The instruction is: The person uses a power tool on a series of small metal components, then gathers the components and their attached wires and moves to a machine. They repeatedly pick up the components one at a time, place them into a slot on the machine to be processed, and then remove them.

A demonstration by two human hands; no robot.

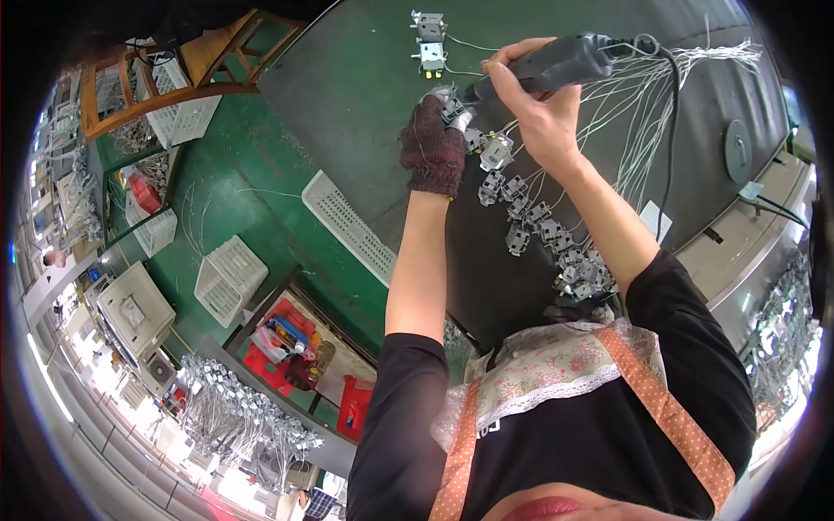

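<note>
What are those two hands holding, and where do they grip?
The right hand grips a grey corded power tool around its body. The gloved left hand pinches a small metal part at the tool's tip.

white paper label (658, 219) | on dark table (365, 78) | right of wires

My gloved left hand (432, 146) pinches a small metal part (452, 108) at the top of a row of parts (539, 227) lying on the dark table (365, 78). My bare right hand (540, 108) grips a grey power driver (556, 65), its tip on that part. Thin wires (647, 104) fan out beside it.
</note>
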